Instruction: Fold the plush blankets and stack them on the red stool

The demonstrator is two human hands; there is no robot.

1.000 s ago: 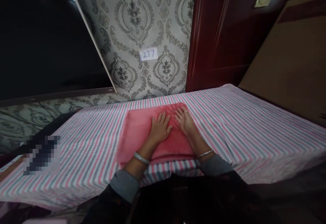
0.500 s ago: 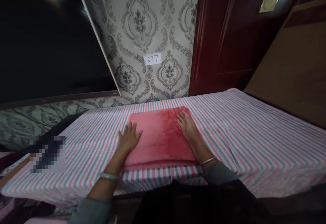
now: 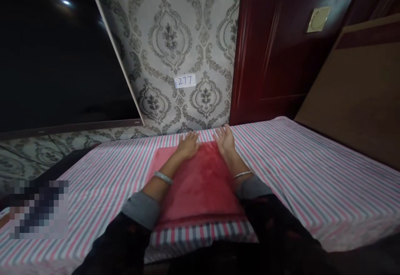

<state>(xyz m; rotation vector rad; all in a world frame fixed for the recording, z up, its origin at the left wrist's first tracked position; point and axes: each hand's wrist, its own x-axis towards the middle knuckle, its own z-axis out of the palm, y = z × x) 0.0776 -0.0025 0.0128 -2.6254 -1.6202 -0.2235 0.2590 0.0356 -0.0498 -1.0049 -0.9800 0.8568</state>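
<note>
A folded, plush pinkish-red blanket (image 3: 200,187) lies flat on the striped cloth in front of me. My left hand (image 3: 188,146) is over the blanket's far edge, fingers stretched out and apart, pointing at the wall. Near the far right corner of the blanket is my right hand (image 3: 225,141), its fingers extended and slightly raised. Neither hand grips the fabric. Both forearms reach across the blanket and cover parts of its sides. I cannot tell how firmly the palms touch it.
Pink, grey and white striped cloth (image 3: 296,175) covers the table. Behind it stand a patterned wall with a paper label (image 3: 185,81) and a dark red door panel (image 3: 265,58). A large dark screen (image 3: 62,58) is at the left, a brown board (image 3: 359,100) at the right.
My left hand has moved from the blanket's left side to its far edge, closer to my right hand. My right hand has shifted slightly towards the far edge. The view has tilted up a little.
</note>
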